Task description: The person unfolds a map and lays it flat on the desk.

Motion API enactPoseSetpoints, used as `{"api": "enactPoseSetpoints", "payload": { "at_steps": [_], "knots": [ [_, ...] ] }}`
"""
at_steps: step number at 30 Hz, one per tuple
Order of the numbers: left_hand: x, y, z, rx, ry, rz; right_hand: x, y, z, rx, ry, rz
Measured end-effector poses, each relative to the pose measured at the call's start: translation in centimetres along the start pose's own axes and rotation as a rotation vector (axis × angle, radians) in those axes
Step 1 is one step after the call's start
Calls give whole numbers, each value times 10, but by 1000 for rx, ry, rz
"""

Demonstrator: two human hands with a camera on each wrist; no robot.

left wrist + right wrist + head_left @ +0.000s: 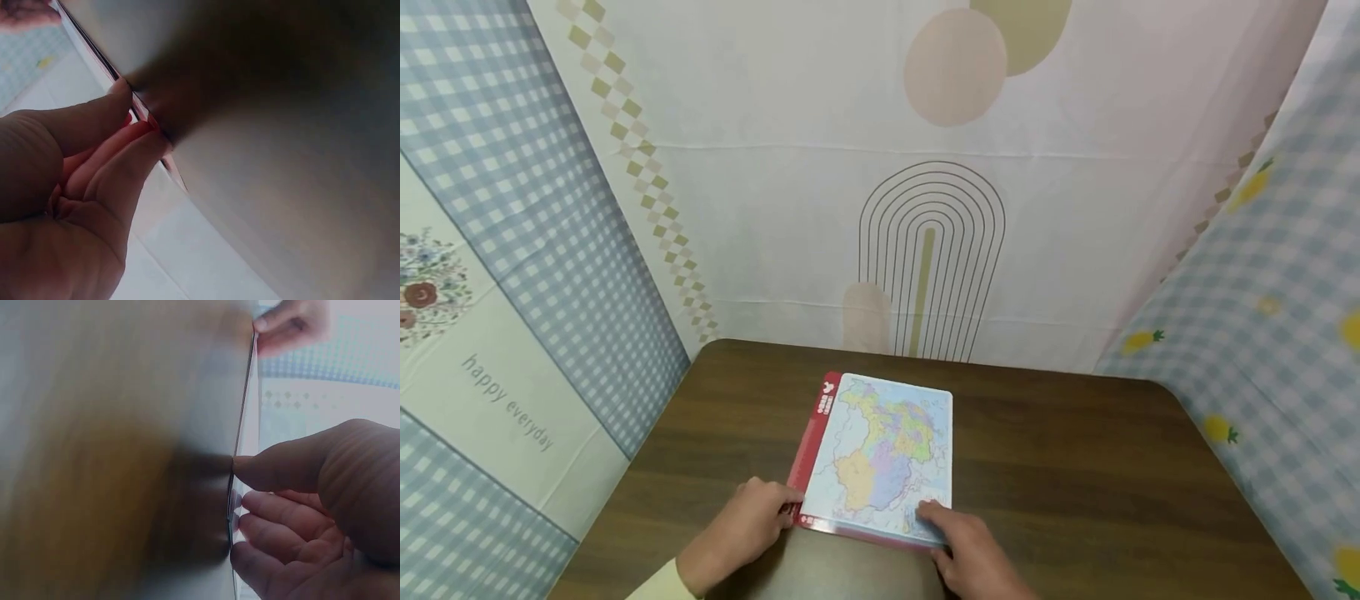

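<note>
Pinched by the left hand [752, 518] at eight o'clock and right hand [968, 546] at five, the map [887, 454] was presumably held steady.

We see a map [887, 450] on a table [1075, 467], a left hand [748, 517] at its near left corner, a right hand [973, 550] at its near right. Around us, cloths hang behind [775, 208], left [572, 192] and right [1262, 333] of the table.

Head view looks forward and down over the table [1075, 467]; close wrist views share the map [887, 450] edge-on
</note>
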State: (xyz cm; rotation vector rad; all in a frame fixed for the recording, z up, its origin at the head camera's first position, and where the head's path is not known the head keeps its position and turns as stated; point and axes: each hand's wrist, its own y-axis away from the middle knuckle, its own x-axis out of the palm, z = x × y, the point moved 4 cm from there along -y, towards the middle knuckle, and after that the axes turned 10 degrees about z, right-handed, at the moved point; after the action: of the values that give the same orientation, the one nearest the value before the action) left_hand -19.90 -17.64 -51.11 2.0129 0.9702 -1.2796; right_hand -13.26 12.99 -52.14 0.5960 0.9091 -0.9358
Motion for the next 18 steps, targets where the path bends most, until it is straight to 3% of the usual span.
{"api": "enactPoseSetpoints", "payload": {
  "at_steps": [9, 18],
  "knots": [
    [12, 7, -18, 12, 12, 15, -8, 6, -17, 62, -41, 30],
    [13, 10, -25, 13, 19, -18, -12, 7, -22, 48, 0, 37]
  ]
}}
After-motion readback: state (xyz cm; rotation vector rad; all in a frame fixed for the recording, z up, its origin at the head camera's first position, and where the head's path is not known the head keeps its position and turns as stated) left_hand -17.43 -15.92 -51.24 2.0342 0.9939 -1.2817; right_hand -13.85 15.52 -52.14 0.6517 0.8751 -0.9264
